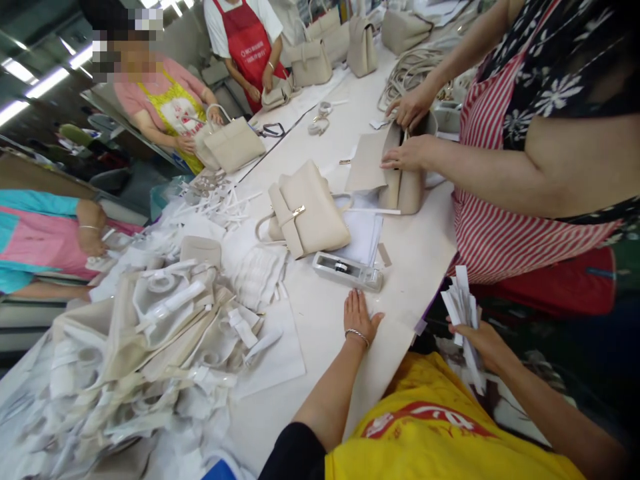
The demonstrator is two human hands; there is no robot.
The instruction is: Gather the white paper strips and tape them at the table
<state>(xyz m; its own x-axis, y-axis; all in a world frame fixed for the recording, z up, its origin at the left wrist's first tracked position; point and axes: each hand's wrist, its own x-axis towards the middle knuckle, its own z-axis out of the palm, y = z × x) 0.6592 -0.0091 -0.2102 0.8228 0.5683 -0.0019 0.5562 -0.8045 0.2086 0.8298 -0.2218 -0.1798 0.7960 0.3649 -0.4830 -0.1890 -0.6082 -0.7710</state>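
Note:
My left hand [359,315] lies flat on the white table [320,320] with its fingers stretched out, a bracelet at the wrist. It rests just below a tape dispenser [349,270]. My right hand [480,337] is off the table's edge and grips a bundle of white paper strips [463,310]. A beige handbag [307,210] with a gold clasp lies beyond the dispenser on white sheets.
A heap of beige and white scraps [150,333] covers the table's left part. A person in a striped apron works on another beige bag [397,177] at the right. Three other people stand along the far side with more bags [233,143].

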